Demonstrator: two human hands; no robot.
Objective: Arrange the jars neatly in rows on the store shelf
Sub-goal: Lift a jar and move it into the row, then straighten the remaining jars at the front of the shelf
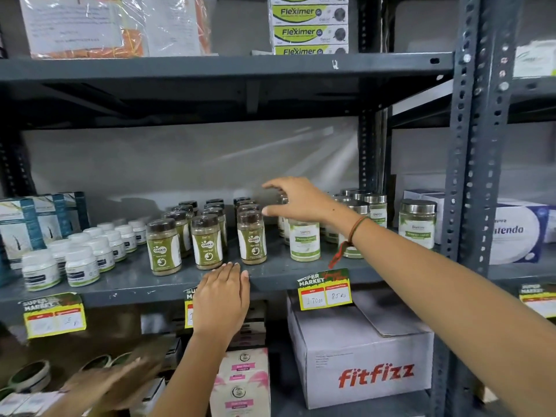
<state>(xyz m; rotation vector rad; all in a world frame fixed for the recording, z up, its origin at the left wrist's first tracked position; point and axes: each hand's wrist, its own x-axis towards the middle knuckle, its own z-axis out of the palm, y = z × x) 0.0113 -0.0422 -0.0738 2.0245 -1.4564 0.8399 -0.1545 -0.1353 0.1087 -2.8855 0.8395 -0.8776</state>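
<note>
Right hand (296,203) reaches over middle shelf (279,273), fingers spread, grip open, holds nothing; hovers just above steel-lidded jars (304,240) and beside rightmost dark-lidded jar row (251,237). Left hand (221,299) flat on shelf front edge, grip empty, fingertips near front jar. Dark-lidded jars stand in three rows, upright. Advice: take steel-lidded jar by lid and shoulders, keep upright, slide not lift, align labels forward, avoid knocking neighbours.
</note>
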